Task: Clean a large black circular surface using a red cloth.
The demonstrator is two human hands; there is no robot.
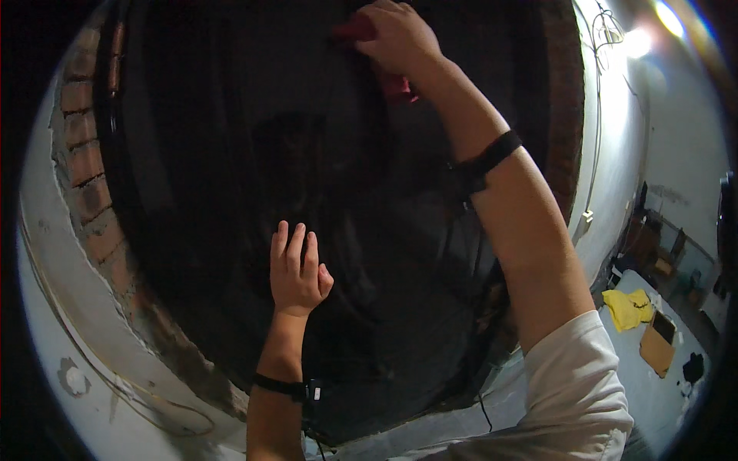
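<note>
A large dark, glossy panel (207, 192) fills most of the view, with dim reflections on its surface. High up on it, my right hand (401, 37) is closed on a red cloth (397, 88). Parts of the cloth show to the left of the hand and below it; the rest is hidden under the palm. Lower and to the left, my left hand (297, 275) is held up before the panel, its fingers stretched out and nothing in it. Whether that hand touches the surface I cannot tell. A black band (496, 154) circles my right forearm, another (280, 386) my left.
Rough brick edges (88, 165) border the panel. Cables run down the white wall (615, 115) at right and along the lower left. A bright lamp (636, 43) shines at upper right. On a pale tabletop (634, 288) lie a yellow cloth (626, 309) and a brown case (658, 343).
</note>
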